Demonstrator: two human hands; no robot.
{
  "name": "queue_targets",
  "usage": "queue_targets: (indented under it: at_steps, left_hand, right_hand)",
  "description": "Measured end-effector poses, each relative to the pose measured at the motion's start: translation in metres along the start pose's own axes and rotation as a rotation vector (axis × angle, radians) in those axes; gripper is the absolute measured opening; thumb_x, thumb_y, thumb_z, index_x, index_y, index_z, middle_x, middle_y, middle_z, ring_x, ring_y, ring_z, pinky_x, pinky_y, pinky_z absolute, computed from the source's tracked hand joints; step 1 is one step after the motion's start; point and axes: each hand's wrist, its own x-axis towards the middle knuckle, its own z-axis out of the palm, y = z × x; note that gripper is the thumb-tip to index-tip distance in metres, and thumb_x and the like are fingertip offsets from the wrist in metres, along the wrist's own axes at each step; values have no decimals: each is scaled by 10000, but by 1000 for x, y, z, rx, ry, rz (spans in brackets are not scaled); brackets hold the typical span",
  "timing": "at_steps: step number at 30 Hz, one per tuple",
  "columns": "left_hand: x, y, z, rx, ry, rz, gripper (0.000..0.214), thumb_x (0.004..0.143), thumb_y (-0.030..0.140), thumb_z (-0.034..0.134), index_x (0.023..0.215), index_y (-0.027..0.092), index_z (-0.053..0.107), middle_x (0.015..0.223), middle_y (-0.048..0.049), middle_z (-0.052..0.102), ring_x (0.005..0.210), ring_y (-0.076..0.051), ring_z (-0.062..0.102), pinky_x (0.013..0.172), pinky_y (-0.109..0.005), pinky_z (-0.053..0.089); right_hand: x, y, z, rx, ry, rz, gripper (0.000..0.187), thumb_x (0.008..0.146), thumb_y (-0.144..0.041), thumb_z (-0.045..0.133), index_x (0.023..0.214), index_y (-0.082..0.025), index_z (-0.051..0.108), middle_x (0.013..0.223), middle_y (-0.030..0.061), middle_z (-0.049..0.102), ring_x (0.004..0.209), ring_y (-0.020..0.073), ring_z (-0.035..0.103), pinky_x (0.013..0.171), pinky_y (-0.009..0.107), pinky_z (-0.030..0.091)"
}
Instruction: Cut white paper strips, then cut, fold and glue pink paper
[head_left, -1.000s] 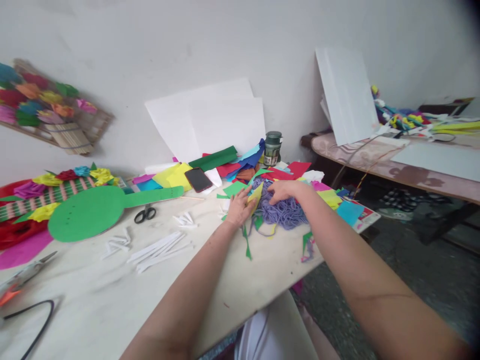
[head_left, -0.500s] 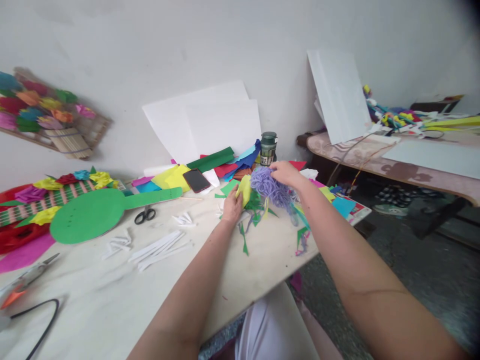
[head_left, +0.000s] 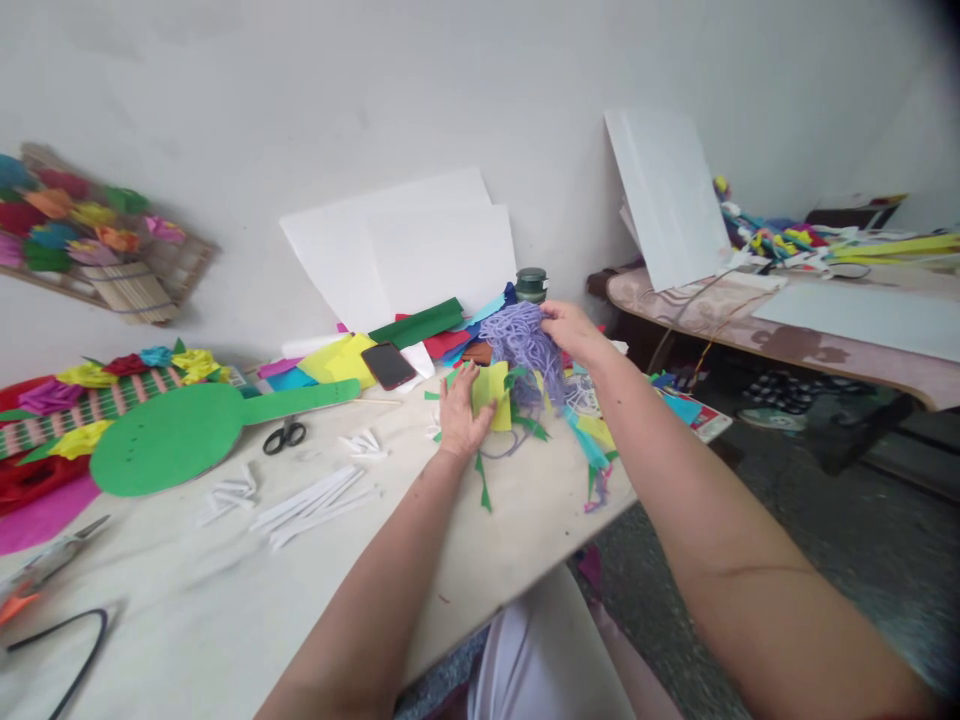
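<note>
A bundle of purple yarn (head_left: 521,340) hangs from my right hand (head_left: 568,330), whose fingers are closed on its upper right side. Loose strands trail down toward the tabletop. My left hand (head_left: 463,412) lies open, fingers apart, at the left edge of a yellow paper piece (head_left: 492,395), with the thumb against it. Green paper scraps (head_left: 484,485) lie around and below the yellow piece. Under my right forearm are a light-blue strip (head_left: 586,436) and other coloured bits. Behind the yarn stands a jar with a dark green lid (head_left: 531,280), partly covered.
Black-handled scissors (head_left: 285,436), white paper strips (head_left: 319,505), a green guitar-shaped cutout (head_left: 172,440) and a phone (head_left: 388,366) lie to the left. A glue gun (head_left: 45,570) sits at far left. White boards (head_left: 420,250) lean on the wall; another table (head_left: 675,305) stands right.
My right hand has lifted the purple yarn up and slightly left, drawing its strands out longer. My left hand has loosened from the yellow paper, which now lies flatter, and its fingers have spread.
</note>
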Motion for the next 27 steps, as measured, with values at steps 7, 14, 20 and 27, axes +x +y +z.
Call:
queue_targets:
  at_steps: [7, 14, 20, 27]
  left_hand:
    - [5, 20, 21, -93, 9, -188, 462, 608, 386, 726, 1009, 182, 620, 1014, -101, 637, 1032, -275, 545, 976, -399, 338]
    - [12, 11, 29, -123, -44, -316, 206, 658, 275, 677, 835, 173, 651, 789, -54, 670, 901, -248, 605, 834, -349, 445]
    - [13, -2, 26, -27, -99, -281, 181, 696, 246, 624, 851, 155, 642, 685, -31, 665, 687, -167, 621, 676, -274, 480]
    - [9, -4, 20, 348, -252, -216, 231, 690, 137, 573, 903, 152, 660, 789, -56, 682, 732, -167, 617, 718, -278, 457]
  right_hand:
    - [0, -11, 18, -59, -8, -65, 268, 691, -150, 394, 859, -131, 602, 791, 30, 621, 749, 155, 552, 687, 249, 434]
    - [-1, -20, 40, -23, 34, -156, 259, 706, -152, 391, 862, -123, 596, 840, 45, 625, 788, 160, 549, 742, 273, 425]
    - [11, -16, 36, 75, 239, -164, 250, 726, -178, 389, 874, -159, 590, 813, 33, 609, 808, 181, 540, 783, 321, 422]
    - [28, -25, 12, 142, 439, -238, 247, 758, -163, 363, 908, -164, 559, 879, 32, 606, 872, 170, 532, 855, 353, 403]
